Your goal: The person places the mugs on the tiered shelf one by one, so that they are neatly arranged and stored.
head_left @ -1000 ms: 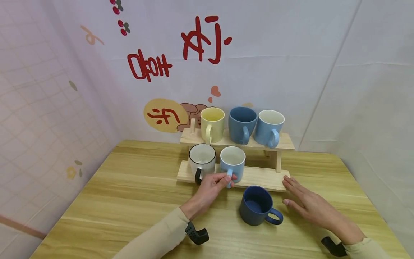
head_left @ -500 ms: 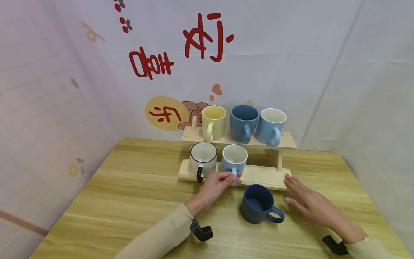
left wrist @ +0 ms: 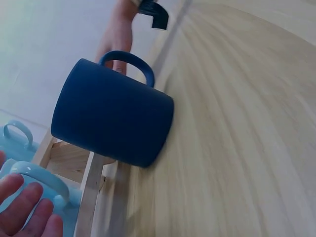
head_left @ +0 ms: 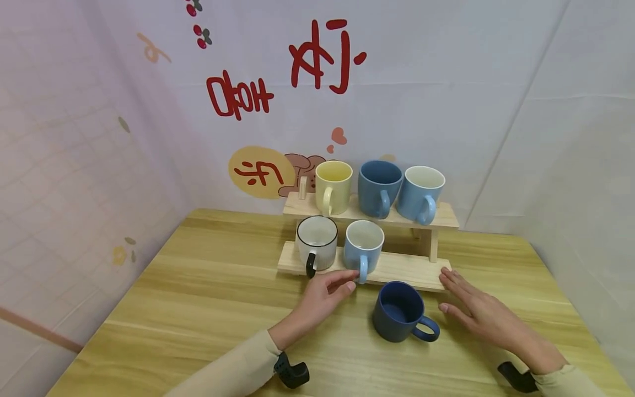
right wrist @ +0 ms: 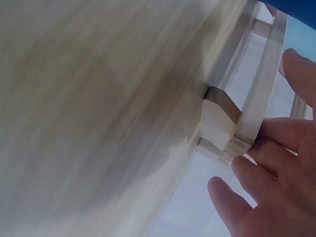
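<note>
On the lower shelf of a two-tier wooden rack (head_left: 412,270) stands a light blue mug (head_left: 364,248), its handle facing front. Beside that handle is my left hand (head_left: 319,300), fingers loosely extended and no longer around it; whether a fingertip still touches it I cannot tell. My right hand (head_left: 488,320) rests its straight fingers against the right end of the lower shelf, also seen in the right wrist view, where the hand (right wrist: 276,168) touches the board's end. Between the hands a navy mug (head_left: 397,314) sits upright on the table, handle toward the right.
A white mug with black rim (head_left: 317,242) stands left on the lower shelf. Along the upper shelf are a yellow mug (head_left: 334,190), a dusky blue mug (head_left: 377,190) and another light blue mug (head_left: 419,193). A pale wall hanging (head_left: 421,110) stands behind the wooden table (head_left: 198,275).
My left hand has let go of the light blue mug's handle and drawn slightly left; that mug stays on the lower shelf. The right hand keeps its place at the shelf's end.
</note>
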Available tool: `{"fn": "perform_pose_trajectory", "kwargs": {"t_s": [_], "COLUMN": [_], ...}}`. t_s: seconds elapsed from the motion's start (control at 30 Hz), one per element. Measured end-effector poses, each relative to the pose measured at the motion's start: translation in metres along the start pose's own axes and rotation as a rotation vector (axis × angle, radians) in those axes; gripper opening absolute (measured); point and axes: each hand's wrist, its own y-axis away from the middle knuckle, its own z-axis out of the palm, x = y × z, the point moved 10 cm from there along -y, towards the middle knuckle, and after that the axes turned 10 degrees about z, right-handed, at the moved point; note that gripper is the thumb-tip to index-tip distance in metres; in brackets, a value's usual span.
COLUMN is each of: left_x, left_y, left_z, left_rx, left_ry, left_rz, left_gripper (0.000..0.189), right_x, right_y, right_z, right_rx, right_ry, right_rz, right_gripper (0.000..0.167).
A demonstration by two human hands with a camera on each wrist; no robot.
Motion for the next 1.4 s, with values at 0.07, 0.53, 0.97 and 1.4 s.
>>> {"fn": "perform_pose_trajectory", "kwargs": {"t_s": [0.07,0.53,0.97,1.4], "left_x": [0.004,0.041,0.024,-0.043], "left_y": [0.005,0.035,0.021,0.0], "left_z": [-0.003,-0.058,-0.129,-0.133], "left_rx": [-0.023,-0.04,0.063,-0.234], "left_ry": [-0.018,-0.219,-0.559,-0.868], "left_rz": [0.011,0.195,0.274,0.054], "left_gripper": [0.034,0.027,0.038,0.08], "right_x": [0.001,0.002,0.006,0.004], "right_y": [0.0,0.0,-0.003,-0.002], "right_z": [0.0,0.001,0.0,-0.001], "right_rx": [0.001,-0.008,-0.006,-0.015], "right_ry": [0.003,-0.002,0.003,0.0], "right_rz": [0.0,-0.006,0.0,0.0], "right_gripper": [0.066,0.066,0.066,0.065]}}
